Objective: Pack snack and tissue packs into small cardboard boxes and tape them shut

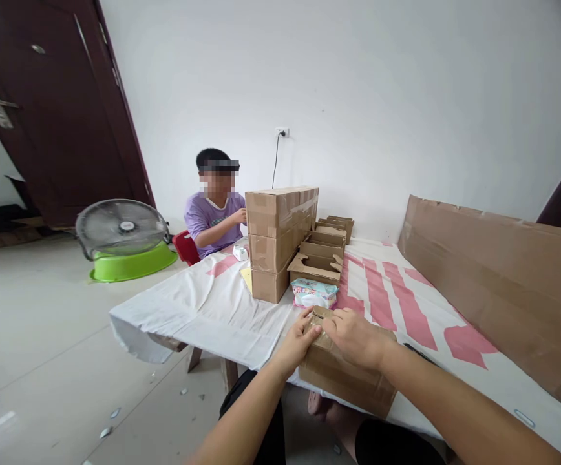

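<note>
At the table's front edge lies a taped cardboard box (348, 381) with both my hands at its left end. My left hand (296, 342) grips that end, its thumb on top. Bent over the top beside it, my right hand (357, 337) has its fingers closed at the end edge, close to the left thumb. What lies under the right fingertips is hidden. Just beyond the box sits a pack of wipes (314, 294). Part of a dark object (419, 353) shows to the right of the box.
Stacked cardboard boxes (264, 252) form a wall on the cloth-covered table (203, 316). Open cardboard boxes (317, 266) line up beside it. A large cardboard sheet (494, 278) stands at right. Across sits a person in a purple shirt (207, 216). A fan (125, 226) stands left.
</note>
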The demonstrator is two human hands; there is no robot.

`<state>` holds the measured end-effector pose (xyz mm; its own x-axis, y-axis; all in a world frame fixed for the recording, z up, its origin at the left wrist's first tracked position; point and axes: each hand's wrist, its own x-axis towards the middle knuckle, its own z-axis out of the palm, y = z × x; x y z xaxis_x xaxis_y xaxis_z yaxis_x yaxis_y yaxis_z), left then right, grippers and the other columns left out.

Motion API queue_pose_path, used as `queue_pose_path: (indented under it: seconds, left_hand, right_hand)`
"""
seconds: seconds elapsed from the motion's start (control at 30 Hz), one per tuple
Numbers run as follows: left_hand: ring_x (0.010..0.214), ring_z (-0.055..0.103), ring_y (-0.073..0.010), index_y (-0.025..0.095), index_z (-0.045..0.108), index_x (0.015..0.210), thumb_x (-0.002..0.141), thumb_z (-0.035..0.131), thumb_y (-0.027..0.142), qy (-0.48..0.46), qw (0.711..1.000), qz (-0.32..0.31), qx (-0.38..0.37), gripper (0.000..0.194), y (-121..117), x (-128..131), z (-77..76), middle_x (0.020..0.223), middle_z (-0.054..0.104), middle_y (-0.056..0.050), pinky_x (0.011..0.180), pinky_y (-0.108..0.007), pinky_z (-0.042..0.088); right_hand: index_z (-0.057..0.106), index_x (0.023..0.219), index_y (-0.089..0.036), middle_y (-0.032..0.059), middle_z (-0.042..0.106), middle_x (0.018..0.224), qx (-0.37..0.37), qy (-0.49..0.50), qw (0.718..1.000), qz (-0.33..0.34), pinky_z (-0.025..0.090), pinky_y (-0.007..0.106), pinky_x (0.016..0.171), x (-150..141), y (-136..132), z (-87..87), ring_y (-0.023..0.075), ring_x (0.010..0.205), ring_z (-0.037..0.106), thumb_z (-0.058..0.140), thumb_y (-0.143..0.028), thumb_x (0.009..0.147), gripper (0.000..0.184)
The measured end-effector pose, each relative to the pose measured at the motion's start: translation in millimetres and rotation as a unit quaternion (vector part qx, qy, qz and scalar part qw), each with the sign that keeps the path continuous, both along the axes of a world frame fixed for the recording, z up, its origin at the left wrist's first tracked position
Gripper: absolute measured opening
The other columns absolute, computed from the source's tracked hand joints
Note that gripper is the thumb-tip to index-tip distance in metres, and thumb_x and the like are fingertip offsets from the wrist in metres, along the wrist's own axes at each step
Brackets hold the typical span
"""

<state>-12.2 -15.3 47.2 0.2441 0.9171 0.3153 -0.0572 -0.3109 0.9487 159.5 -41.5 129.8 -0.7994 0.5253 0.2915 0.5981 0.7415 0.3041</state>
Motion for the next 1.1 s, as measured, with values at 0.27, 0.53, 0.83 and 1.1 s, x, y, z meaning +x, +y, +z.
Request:
queue_pose_path:
  seconds: [0.27, 0.53, 0.83, 1.1]
  left_hand:
    - [0.137, 0.036, -0.0313, 0.021, 0.070, 0.111, 0.078, 0.064, 0.053, -0.004, 1.000, -0.002, -0.016, 0.046, -3.0, -1.2, 0.1, 0.150, 0.039, -0.009, 0.114, -0.044, 0.028]
    - [0.138, 0.036, -0.0297, 0.021, 0.068, 0.113, 0.079, 0.063, 0.054, 0.005, 1.000, -0.006, -0.013, 0.048, -3.0, -0.9, 0.9, 0.151, 0.038, -0.008, 0.115, -0.042, 0.026]
    - [0.137, 0.037, -0.0295, 0.020, 0.066, 0.117, 0.078, 0.064, 0.055, 0.000, 1.000, -0.001, -0.007, 0.051, -2.3, -0.8, -1.6, 0.150, 0.040, -0.010, 0.115, -0.042, 0.026]
    - [0.140, 0.032, -0.0298, 0.022, 0.065, 0.120, 0.080, 0.061, 0.053, 0.019, 1.000, 0.015, 0.005, 0.050, -0.3, -3.0, -7.0, 0.149, 0.041, -0.008, 0.116, -0.043, 0.022]
  right_hand:
    - [0.046, 0.084, -0.020, 0.0008, 0.063, 0.075, -0.080, 0.142, 0.985, -0.062, 0.042, 0.024, 0.065, 11.3, 20.3, 0.8, 0.0146, 0.071, 0.059, 0.049, -0.006, 0.079, 0.016]
    - [0.046, 0.087, -0.021, -0.0006, 0.064, 0.084, -0.133, 0.219, 0.966, -0.037, 0.045, 0.023, 0.068, 16.6, 7.0, 7.2, 0.0132, 0.076, 0.061, 0.057, -0.008, 0.076, 0.020]
    - [0.044, 0.078, -0.022, 0.0011, 0.060, 0.073, 0.028, 0.284, 0.957, -0.057, 0.044, 0.025, 0.065, 16.1, 20.4, -17.6, 0.0151, 0.070, 0.059, 0.044, -0.011, 0.085, 0.013]
    - [0.041, 0.078, -0.025, -0.0011, 0.060, 0.073, 0.009, 0.439, 0.873, -0.214, 0.046, 0.027, 0.065, 105.7, -21.6, -22.2, 0.0156, 0.068, 0.060, 0.050, -0.032, 0.087, 0.015]
